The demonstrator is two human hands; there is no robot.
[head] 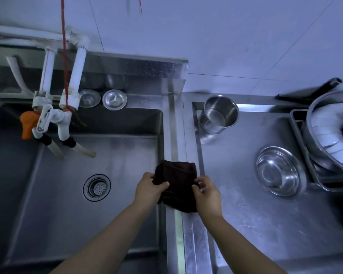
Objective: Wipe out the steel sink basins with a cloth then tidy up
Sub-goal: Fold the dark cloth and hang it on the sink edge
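A dark brown cloth (176,182) is held up over the steel divider (174,125) between the sink basin and the counter on the right. My left hand (149,189) pinches its left edge and my right hand (207,195) grips its right edge. The steel sink basin (67,214) lies to the left, with a round drain strainer (96,187) in its floor. Two white taps (53,117) hang over the basin's far left.
Two round steel lids (114,99) rest on the ledge behind the basin. On the right counter (246,214) stand a steel pot (219,116), a steel bowl (279,171) and a wire rack with stacked white plates (331,139). A black handle (313,89) lies at the far right.
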